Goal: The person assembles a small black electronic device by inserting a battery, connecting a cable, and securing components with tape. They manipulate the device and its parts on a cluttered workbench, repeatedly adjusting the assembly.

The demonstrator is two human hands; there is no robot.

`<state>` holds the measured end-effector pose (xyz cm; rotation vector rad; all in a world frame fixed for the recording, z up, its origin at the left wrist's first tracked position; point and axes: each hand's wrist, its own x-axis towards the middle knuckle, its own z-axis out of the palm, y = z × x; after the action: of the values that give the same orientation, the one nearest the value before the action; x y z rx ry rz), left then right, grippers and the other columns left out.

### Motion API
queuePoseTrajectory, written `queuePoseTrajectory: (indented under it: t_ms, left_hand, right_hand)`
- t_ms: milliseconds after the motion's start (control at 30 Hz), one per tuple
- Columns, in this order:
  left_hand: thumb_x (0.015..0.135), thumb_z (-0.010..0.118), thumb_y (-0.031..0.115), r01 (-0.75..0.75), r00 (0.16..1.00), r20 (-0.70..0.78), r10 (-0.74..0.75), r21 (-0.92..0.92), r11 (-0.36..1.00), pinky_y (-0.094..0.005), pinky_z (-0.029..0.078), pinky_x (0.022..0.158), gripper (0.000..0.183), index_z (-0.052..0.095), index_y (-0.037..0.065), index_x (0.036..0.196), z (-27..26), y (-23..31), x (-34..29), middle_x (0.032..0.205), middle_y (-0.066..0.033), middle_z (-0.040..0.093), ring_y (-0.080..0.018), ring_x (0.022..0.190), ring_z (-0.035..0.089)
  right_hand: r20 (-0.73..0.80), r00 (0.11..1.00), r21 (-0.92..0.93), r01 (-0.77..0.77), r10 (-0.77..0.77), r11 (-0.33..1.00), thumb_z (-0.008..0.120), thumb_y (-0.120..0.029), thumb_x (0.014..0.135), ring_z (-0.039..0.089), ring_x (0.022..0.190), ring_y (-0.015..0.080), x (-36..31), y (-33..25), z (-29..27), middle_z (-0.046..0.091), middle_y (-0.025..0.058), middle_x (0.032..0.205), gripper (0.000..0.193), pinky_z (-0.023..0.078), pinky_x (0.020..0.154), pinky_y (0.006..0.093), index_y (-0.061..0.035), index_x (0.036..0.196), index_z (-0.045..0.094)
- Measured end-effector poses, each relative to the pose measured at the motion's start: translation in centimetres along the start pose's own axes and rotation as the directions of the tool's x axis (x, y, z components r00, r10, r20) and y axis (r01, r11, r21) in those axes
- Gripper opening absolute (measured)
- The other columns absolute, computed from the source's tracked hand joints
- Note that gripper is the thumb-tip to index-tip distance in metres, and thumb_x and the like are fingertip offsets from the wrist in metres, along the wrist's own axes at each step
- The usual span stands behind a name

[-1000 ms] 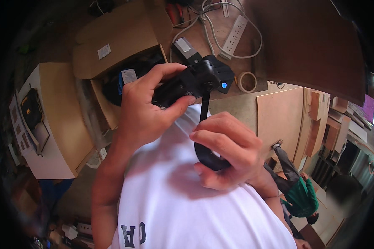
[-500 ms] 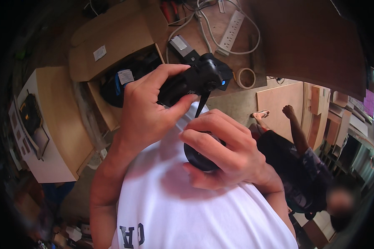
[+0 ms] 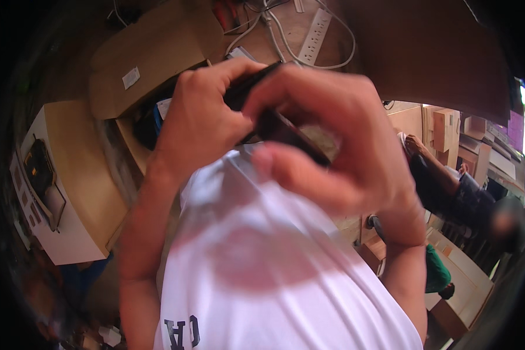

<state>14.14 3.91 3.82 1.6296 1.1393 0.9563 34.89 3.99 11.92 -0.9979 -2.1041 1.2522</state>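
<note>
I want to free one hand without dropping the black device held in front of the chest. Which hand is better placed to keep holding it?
Probably the left hand: its fingers wrap the black device from the side. The right hand drapes over it, fingers spread.

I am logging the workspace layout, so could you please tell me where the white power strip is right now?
In the head view, the white power strip lies near the top edge, right of centre, on the wooden surface just above the right hand, with pale cables looping around it.
</note>
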Motion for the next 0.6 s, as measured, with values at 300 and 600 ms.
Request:
queuePoseTrajectory:
  t_ms: [300,600]
  left_hand:
    - [0.084,0.089,0.027,0.131,0.977,0.142,-0.158,0.183,0.974,-0.0343,0.057,0.090,0.038,0.085,0.003,0.114,-2.3,0.3,4.7,0.097,-0.0061,0.082,-0.0131,0.090,0.074]
    - [0.087,0.092,0.025,0.233,0.958,0.167,-0.234,0.027,0.972,-0.0274,0.052,0.083,0.030,0.079,0.003,0.104,-2.9,-0.5,5.2,0.092,0.0016,0.074,-0.0075,0.086,0.066]
  right_hand:
    - [-0.021,0.865,-0.251,-0.489,0.501,0.835,0.061,-0.051,0.102,0.065,0.070,0.0167,6.9,-6.1,-4.4,0.071,0.0069,0.079,0.054,0.050,0.063,0.0336,0.0002,0.095,0.078]
    - [-0.045,0.978,-0.376,-0.206,0.204,0.904,0.060,-0.044,0.105,0.065,0.068,0.0205,7.1,-3.5,-4.0,0.072,0.0103,0.084,0.045,0.051,0.062,0.0373,-0.0042,0.105,0.080]
